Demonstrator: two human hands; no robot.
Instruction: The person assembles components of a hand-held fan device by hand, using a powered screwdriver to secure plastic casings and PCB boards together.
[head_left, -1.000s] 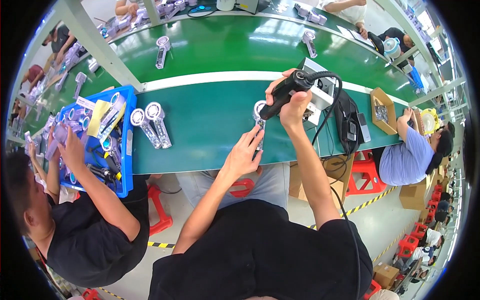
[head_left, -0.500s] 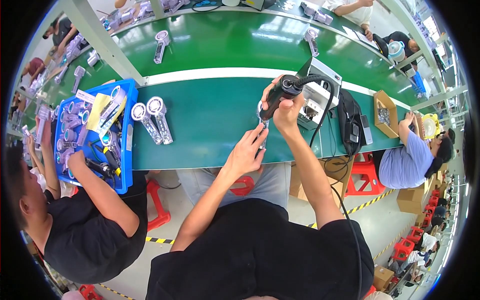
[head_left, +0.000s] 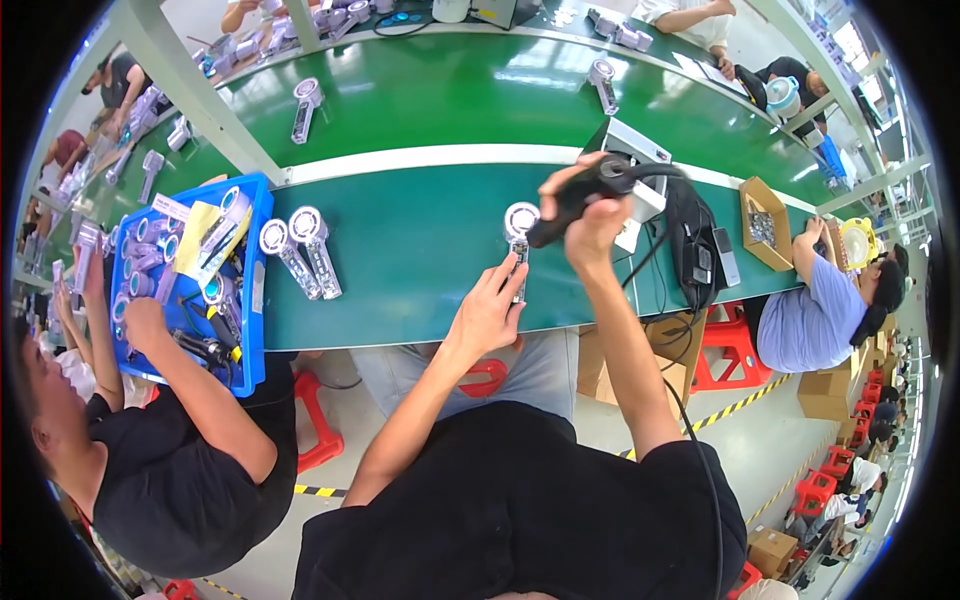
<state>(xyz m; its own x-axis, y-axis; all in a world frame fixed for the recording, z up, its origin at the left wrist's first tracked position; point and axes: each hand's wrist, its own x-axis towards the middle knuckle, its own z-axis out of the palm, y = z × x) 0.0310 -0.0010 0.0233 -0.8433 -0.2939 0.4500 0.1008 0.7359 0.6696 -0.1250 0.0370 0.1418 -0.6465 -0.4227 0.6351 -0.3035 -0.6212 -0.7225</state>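
A pale handheld fan with a round head lies on the green bench, its handle's inner parts exposed and the handle end toward me. My left hand has its fingers and thumb around the lower handle, pressing it to the bench. My right hand is closed around a black corded electric screwdriver, tilted with its front end low and to the left, just right of the fan and apart from it. The screwdriver is slightly blurred, and its bit cannot be made out. Two similar fans lie side by side farther left.
On the left, a blue bin holds fans and tools; a co-worker's hand reaches into it. A grey boxy device, a black bag and a cardboard box stand right. Behind runs a green conveyor carrying fans.
My right hand has lifted the screwdriver off the fan, moved right and tilted it, uncovering the fan's head. My left hand stays on the handle.
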